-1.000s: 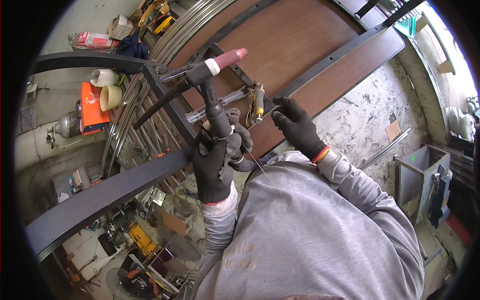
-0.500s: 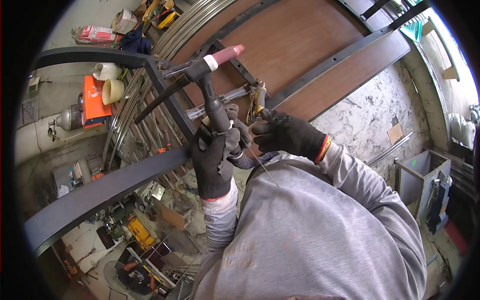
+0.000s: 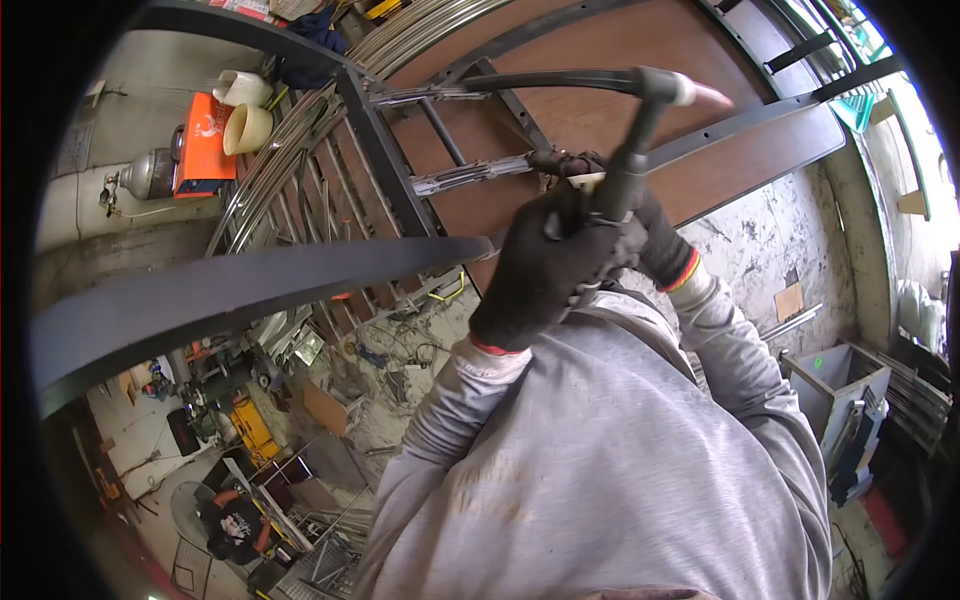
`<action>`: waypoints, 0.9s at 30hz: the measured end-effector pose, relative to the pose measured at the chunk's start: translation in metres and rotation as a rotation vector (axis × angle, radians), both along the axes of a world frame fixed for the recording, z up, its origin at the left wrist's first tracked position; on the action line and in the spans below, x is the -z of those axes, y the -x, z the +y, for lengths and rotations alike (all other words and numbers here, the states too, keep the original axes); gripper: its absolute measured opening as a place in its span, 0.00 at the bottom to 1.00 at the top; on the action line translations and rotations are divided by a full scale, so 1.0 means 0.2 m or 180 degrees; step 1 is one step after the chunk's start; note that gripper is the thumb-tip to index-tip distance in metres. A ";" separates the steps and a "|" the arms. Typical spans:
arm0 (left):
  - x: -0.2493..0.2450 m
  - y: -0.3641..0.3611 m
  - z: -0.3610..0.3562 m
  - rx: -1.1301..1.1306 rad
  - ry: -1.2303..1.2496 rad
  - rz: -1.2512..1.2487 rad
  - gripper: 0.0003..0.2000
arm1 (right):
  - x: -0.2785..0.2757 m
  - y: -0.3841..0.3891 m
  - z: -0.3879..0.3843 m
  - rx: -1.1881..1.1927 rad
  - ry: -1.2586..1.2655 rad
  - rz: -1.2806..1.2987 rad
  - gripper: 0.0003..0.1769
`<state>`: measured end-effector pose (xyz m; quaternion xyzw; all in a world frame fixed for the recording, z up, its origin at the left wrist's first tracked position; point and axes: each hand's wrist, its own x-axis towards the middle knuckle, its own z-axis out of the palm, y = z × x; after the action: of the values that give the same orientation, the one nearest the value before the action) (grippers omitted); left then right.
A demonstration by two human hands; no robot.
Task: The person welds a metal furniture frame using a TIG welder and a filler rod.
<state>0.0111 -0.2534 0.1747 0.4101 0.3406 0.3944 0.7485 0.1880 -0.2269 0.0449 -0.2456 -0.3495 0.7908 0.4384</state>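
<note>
My left hand [image 3: 545,262], in a dark glove with a red-edged cuff, is closed around the handle of a welding torch [image 3: 632,155]. The torch's pink nozzle points right, and its black cable [image 3: 545,80] runs off to the left. Behind the torch, my right hand [image 3: 660,232] is largely covered by the left one; its gloved fingers look bent around something I cannot make out. Just left of these fingers lies a bundle of thin bright metal strips [image 3: 475,174], reaching toward a dark steel frame [image 3: 385,165].
A curved dark steel bar [image 3: 250,280] crosses the left side close to my left arm. Brown panels [image 3: 590,70] lie beyond the torch. An orange machine [image 3: 208,140] and gas cylinder [image 3: 152,172] stand left. A person [image 3: 235,525] is at the lower left.
The view has shifted. My left hand has carried the torch up and right, and its nozzle now tips down slightly. My right hand, fully visible before, is now mostly behind the left.
</note>
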 end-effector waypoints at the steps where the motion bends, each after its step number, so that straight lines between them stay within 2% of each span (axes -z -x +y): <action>1: 0.01 -0.01 0.00 0.0254 -0.0061 -0.0096 0.14 | 0.03 0.02 0.01 -0.0014 -0.0008 -0.0010 0.27; 2: 0.02 -0.02 -0.02 0.0018 -0.0187 0.0239 0.15 | 0.06 0.02 0.03 0.0403 -0.0839 -0.0426 0.26; 3: 0.02 -0.03 -0.02 0.0015 -0.0202 0.0223 0.15 | 0.09 0.03 0.03 0.0821 -0.1676 -0.0844 0.25; 4: 0.00 -0.04 -0.02 0.0051 -0.0175 0.0262 0.15 | 0.10 0.03 -0.01 0.0878 -0.0141 -0.0108 0.23; 5: -0.01 -0.05 -0.03 0.0090 -0.0145 0.0300 0.15 | 0.10 -0.01 -0.03 0.0881 -0.0157 -0.0129 0.23; 7: -0.01 -0.03 -0.04 0.0096 -0.0150 0.0135 0.15 | 0.04 -0.08 -0.06 0.1768 -0.1404 -0.1285 0.19; 8: 0.00 -0.02 -0.05 0.0097 -0.0146 -0.0001 0.15 | -0.08 -0.07 -0.08 0.2125 -0.0892 -0.1556 0.18; 9: 0.01 0.00 -0.06 0.0102 -0.0135 -0.0011 0.15 | -0.07 -0.08 -0.08 0.2320 -0.0791 -0.1201 0.18; 12: 0.02 0.13 -0.08 0.0277 0.0009 0.0179 0.16 | 0.02 -0.20 -0.16 0.2388 -0.0475 -0.1174 0.22; 14: -0.01 0.24 -0.11 0.0064 -0.0005 0.0241 0.16 | 0.03 -0.22 -0.24 0.2408 -0.0392 -0.1141 0.23; 15: 0.08 0.35 -0.14 0.0013 -0.0326 0.0609 0.18 | 0.04 -0.24 -0.28 0.2390 -0.0312 -0.1093 0.24; 18: 0.02 0.54 -0.23 0.0266 -0.0259 0.0662 0.19 | 0.13 -0.29 -0.41 0.2239 -0.0129 -0.0764 0.28; 19: 0.07 0.61 -0.27 0.0306 -0.0545 0.0799 0.19 | 0.13 -0.28 -0.46 0.2080 -0.0124 -0.0569 0.31; 20: 0.08 0.66 -0.30 0.0345 -0.0824 0.0934 0.20 | 0.08 -0.24 -0.49 0.2035 -0.0121 -0.0730 0.35; 21: 0.07 0.71 -0.35 0.0370 -0.0794 0.0947 0.20 | 0.07 -0.23 -0.52 0.2050 -0.0083 -0.0724 0.35; 23: 0.02 0.79 -0.43 0.0326 -0.0028 0.1503 0.19 | 0.07 -0.21 -0.56 0.1833 -0.0213 -0.0708 0.34; 24: -0.01 0.84 -0.43 0.0446 0.0220 0.1426 0.19 | 0.07 -0.21 -0.57 0.1842 -0.0175 -0.0696 0.34; 27: 0.04 1.04 -0.57 0.0350 0.0056 0.1852 0.19 | 0.06 -0.22 -0.59 0.2177 -0.0227 -0.1211 0.31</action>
<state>-0.1962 -0.3677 0.1673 0.5173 0.5216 0.2162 0.6431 0.2320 -0.3440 0.0325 -0.4747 -0.3497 0.5267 0.6123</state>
